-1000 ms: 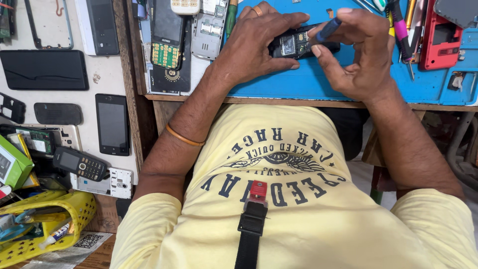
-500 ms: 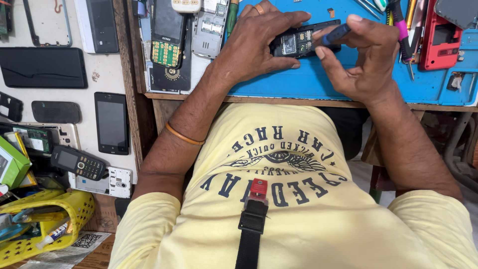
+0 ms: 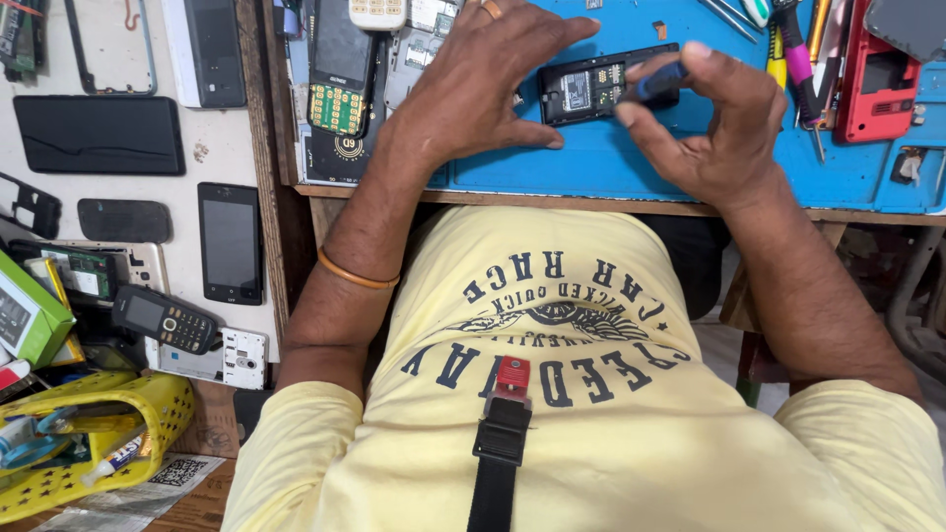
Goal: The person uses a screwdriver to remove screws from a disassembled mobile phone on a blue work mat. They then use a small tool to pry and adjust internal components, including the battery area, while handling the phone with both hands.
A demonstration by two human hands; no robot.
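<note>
Left hand (image 3: 488, 84) pins the opened phone (image 3: 591, 87) flat, long axis crosswise; right hand (image 3: 714, 123) pinches a blue-handled screwdriver (image 3: 658, 83) over it.

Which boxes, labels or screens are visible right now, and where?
Green box: far left edge, rectangular.
Black smartphone: left shelf, upright, dark screen.
Keypad phone: below it, tilted, small dark screen.
Code label: bottom left, white paper by yellow basket.
</note>
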